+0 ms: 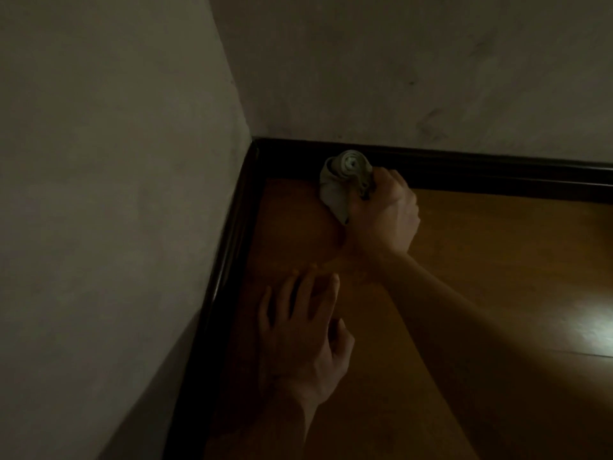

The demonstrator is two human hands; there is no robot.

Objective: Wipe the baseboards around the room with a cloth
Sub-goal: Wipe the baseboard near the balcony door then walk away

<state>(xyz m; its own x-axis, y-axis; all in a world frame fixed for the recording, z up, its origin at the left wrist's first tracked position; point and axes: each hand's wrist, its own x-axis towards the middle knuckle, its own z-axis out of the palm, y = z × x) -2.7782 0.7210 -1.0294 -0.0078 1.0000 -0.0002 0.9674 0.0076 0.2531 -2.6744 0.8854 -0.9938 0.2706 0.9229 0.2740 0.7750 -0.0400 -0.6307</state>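
Down in the corner of the room, we see the fingers of the right hand (384,214) curled tight round a bunched grey cloth (345,180). The cloth bulges out of the fist at the top, and a fold hangs below it. It is pressed against the far baseboard (481,167), just beside the corner; we cannot tell whether the hanging fold touches the floor (481,260). The right forearm runs back from the wrist toward the lower right edge of our view.

Nearer to us, the left hand (302,333) lies palm down on the floor with its fingers (331,293) straight and spread, holding nothing. It rests close to the left baseboard (225,277), and its fingertips point toward the corner.

Both baseboards are dark, almost black, with a faint gloss along their top edges, and they meet at a right angle in the corner. The floor is smooth orange-brown wood. We see a seam crossing it at the right, and a bright patch of light (593,320) reflects off it near the right edge.

Above the baseboards, the left wall (99,161) and the far wall (398,78) are plain and pale. The far wall carries a few dark scuffs toward the right, and the whole room is dim.
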